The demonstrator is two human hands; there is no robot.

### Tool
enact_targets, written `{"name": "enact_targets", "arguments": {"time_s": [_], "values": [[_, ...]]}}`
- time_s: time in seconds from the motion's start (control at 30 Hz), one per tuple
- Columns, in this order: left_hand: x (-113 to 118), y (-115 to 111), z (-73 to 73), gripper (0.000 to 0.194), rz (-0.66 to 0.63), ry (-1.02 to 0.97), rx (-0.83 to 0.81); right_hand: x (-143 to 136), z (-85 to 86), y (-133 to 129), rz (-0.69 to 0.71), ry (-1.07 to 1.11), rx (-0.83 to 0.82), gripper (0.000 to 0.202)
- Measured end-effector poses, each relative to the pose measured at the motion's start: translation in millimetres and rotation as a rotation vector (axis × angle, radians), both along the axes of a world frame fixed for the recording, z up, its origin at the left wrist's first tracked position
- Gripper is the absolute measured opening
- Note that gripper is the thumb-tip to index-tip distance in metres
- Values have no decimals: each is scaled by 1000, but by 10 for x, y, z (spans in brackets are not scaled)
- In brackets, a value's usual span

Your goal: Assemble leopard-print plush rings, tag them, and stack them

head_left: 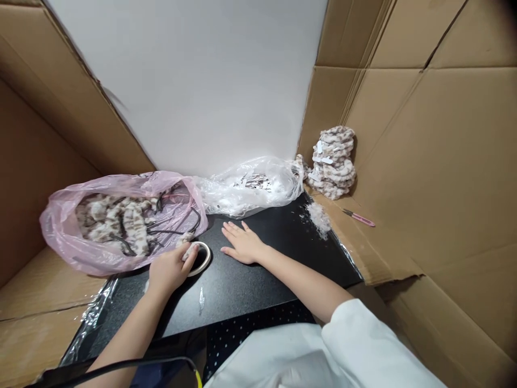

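My left hand (169, 269) is closed around a furry white-and-brown piece (184, 238), most of it hidden by the fingers. A roll of tape (207, 260) is right beside the thumb; whether the hand also touches it I cannot tell. My right hand (244, 243) lies flat on the black tabletop (242, 288), fingers spread and holding nothing. Behind my left hand, an open pink plastic bag (60, 226) contains furry spotted pieces (135, 223) and thin black bands (165, 231). Beyond my right hand lies a clear plastic bag (226, 199) with white, shiny contents.
Furry spotted bands (333, 167) with white tags are stacked at the back right. Near them are a heap of clear plastic scraps (319, 218) and pink-handled thread snips (359, 217). Cardboard walls (444, 161) flank both sides, with a white panel (202, 81) behind.
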State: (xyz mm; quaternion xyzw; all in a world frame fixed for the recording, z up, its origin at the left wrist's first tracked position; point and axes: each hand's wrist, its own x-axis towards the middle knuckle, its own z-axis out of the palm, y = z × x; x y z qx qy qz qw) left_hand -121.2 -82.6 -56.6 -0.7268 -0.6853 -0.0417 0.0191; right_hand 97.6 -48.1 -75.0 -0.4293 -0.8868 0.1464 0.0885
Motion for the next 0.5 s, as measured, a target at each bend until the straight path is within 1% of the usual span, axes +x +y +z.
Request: {"name": "enact_targets", "arguments": {"time_s": [0.07,0.17,0.23,0.3,0.33,0.4,0.47,0.5], "values": [[-2,1,-2,48,5,5,2,240,-25,-14,-50,6,11,67],[5,3,4,48,20,9,-19,807,-42,-90,-144,-13,18,67],[12,4,13,48,26,10,-32,1206,-19,-135,-256,-66,7,68],[20,2,31,47,30,16,-35,1516,35,-169,-376,-114,13,67],[25,-1,45,47,35,20,-38,1614,71,-187,-411,-124,22,66],[39,-8,83,48,37,30,-59,1677,144,-232,-429,-104,47,65],[63,-12,125,49,35,42,-86,1583,194,-296,-370,-46,67,64],[76,-9,140,50,35,47,-96,1499,201,-331,-313,-18,68,63]]}}
